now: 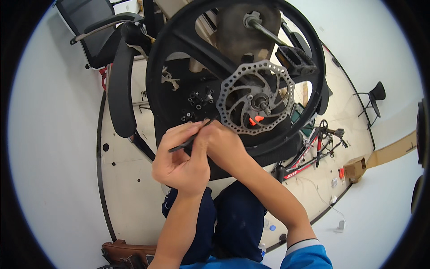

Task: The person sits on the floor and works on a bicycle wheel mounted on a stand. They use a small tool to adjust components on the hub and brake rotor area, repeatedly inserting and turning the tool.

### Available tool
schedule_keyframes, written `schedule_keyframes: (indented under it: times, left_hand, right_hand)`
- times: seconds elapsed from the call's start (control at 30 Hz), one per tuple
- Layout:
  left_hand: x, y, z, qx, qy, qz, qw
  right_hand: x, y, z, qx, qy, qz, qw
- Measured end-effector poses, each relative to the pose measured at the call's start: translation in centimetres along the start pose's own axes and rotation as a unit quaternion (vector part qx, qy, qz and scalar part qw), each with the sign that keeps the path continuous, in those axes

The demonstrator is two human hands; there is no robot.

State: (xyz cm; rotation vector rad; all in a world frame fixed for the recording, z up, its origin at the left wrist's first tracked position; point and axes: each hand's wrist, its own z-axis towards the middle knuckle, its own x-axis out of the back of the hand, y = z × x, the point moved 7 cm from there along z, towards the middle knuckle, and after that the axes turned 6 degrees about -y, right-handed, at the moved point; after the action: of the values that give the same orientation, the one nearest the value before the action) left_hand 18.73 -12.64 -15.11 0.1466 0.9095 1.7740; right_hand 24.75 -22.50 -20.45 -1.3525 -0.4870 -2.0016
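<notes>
My left hand (pixel 183 158) and my right hand (pixel 223 141) meet in front of me, both closed on a thin dark strip-like part (pixel 183 145) that runs slantwise between the fingers. What it is cannot be made out. Just beyond my right hand is a drilled metal brake disc rotor (pixel 231 126), mounted at the hub axle (pixel 265 107) of a black spoked wheel (pixel 158 43). An orange piece (pixel 256 120) shows through the rotor. Small nuts and bolts (pixel 198 101) lie loose on the black seat surface left of the rotor.
A black chair armrest (pixel 121 94) stands at the left, and a bicycle pedal (pixel 295 60) with a crank lies behind the wheel. A red and black bicycle frame (pixel 309 151) rests on the floor at the right, near a cardboard box (pixel 354 169). A white cable (pixel 322 198) trails nearby.
</notes>
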Motion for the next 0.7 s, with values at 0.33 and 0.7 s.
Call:
schedule_keyframes:
  times: [0.33, 0.7]
  left_hand:
    - [-5.2, 2.2, 0.9, -0.14, -0.168, 0.022, 0.976]
    - [-7.1, 3.3, 1.1, -0.2, -0.181, 0.096, 0.958]
  right_hand:
    - [13.3, 2.0, -5.2, -0.109, 0.319, 0.132, 0.932]
    - [13.4, 3.3, -3.9, -0.07, 0.38, 0.099, 0.917]
